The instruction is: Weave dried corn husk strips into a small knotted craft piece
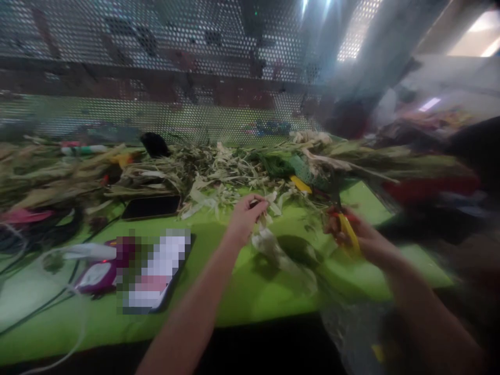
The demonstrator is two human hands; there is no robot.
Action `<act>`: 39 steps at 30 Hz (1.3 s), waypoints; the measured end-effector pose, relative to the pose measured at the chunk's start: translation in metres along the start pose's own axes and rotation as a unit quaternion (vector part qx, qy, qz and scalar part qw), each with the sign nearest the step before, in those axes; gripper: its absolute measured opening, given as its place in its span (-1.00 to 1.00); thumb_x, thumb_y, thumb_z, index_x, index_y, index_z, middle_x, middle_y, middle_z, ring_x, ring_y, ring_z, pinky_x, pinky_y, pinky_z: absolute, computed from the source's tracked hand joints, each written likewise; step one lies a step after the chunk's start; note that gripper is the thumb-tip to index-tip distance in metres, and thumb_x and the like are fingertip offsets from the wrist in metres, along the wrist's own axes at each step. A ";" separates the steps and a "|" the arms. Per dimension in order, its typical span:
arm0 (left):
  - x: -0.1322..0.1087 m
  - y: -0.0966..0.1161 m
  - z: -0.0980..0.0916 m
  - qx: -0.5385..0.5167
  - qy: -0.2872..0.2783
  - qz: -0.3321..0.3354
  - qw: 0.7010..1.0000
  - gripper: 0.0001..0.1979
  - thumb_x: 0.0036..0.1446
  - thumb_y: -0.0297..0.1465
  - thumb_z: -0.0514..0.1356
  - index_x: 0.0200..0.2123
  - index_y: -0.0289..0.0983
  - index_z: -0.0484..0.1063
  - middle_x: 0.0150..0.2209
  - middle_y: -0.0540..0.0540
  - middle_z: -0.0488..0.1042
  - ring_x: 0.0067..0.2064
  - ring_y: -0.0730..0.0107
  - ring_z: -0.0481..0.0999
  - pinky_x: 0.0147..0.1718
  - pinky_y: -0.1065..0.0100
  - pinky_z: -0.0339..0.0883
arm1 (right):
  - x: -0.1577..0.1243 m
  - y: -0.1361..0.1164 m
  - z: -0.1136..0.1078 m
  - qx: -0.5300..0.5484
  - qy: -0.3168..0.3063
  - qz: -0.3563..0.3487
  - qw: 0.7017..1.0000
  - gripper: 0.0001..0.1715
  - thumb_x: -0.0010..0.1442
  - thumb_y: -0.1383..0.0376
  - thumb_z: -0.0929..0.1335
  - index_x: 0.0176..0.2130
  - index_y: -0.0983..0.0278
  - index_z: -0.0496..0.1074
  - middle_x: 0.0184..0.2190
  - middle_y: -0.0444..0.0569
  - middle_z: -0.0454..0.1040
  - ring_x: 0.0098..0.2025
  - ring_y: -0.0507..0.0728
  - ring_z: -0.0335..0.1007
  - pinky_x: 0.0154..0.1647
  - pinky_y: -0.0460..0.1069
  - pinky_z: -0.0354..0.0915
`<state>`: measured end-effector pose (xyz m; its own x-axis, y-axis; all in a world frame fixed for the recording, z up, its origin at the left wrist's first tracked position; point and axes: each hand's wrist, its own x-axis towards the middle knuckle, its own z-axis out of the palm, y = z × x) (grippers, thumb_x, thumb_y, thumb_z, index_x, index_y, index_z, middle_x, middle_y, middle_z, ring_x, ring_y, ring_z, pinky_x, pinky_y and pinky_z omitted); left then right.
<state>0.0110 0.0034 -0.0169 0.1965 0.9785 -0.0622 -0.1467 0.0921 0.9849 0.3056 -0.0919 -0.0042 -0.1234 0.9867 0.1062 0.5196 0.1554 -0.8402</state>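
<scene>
My left hand (248, 216) is closed, thumb against fingers, on a pale dried husk strip (279, 252). The strip hangs down from the fingers over the green table (226, 291). To its right, my right hand (365, 237) is wrapped round a pair of scissors with yellow handles (349, 234). Their dark blades point up and away from me, apart from the husk. Motion blurs this hand, and I cannot tell how far the blades are spread. Just beyond my left hand lies a heap of pale husk scraps (230, 174).
At the left lie a lit phone (164, 271), a dark phone (151, 207), a purple power strip (97, 276) and cables. Long dried stalks (363, 156) stretch along the back before a perforated metal screen (175, 78). A blurred dark shape, perhaps a person, is at the right edge.
</scene>
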 end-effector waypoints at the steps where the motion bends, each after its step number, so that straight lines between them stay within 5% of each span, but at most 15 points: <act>1: 0.000 0.000 0.000 -0.003 -0.004 0.000 1.000 -0.78 -0.03 -0.25 0.32 -0.39 -0.26 0.43 -0.56 0.04 0.40 -0.56 0.58 0.24 -0.57 0.51 0.05 | 0.004 -0.003 0.003 0.011 -0.032 -0.002 0.999 -0.25 0.13 -0.08 0.39 0.20 0.13 0.25 -0.23 0.02 0.47 -0.11 0.27 0.47 -0.17 0.09 0.45; 5: 0.001 -0.002 0.000 -0.035 -0.011 0.006 0.999 -0.78 -0.05 -0.25 0.32 -0.40 -0.26 0.42 -0.57 0.06 0.39 -0.56 0.60 0.24 -0.56 0.51 0.04 | 0.015 -0.016 0.014 -0.042 -0.081 -0.024 0.996 -0.13 0.05 -0.12 0.42 0.22 0.17 0.21 0.06 0.10 0.39 0.14 0.36 0.31 0.13 0.19 0.31; 14: -0.001 -0.001 0.005 -0.042 -0.026 -0.009 0.999 -0.77 -0.11 -0.28 0.34 -0.41 -0.29 0.45 -0.59 0.04 0.39 -0.55 0.56 0.29 -0.57 0.50 0.04 | 0.031 -0.032 0.037 -0.086 -0.119 -0.025 0.989 -0.24 0.03 0.01 0.47 0.14 0.23 0.32 -0.16 0.01 0.48 -0.16 0.26 0.41 -0.13 0.09 0.40; 39: -0.004 -0.001 0.006 -0.032 -0.069 -0.015 0.997 -0.84 -0.09 -0.35 0.27 -0.40 -0.30 0.43 -0.57 0.06 0.40 -0.57 0.60 0.27 -0.57 0.51 0.10 | 0.036 -0.032 0.045 -0.050 -0.122 -0.007 0.991 -0.51 0.08 0.12 0.45 0.00 0.21 0.47 -0.06 0.03 0.52 -0.06 0.27 0.46 -0.09 0.05 0.40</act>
<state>0.0158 -0.0018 -0.0163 0.3319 0.9412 -0.0635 -0.1994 0.1358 0.9705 0.2466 -0.0634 0.0032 -0.3254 0.9453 -0.0240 0.5959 0.1854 -0.7814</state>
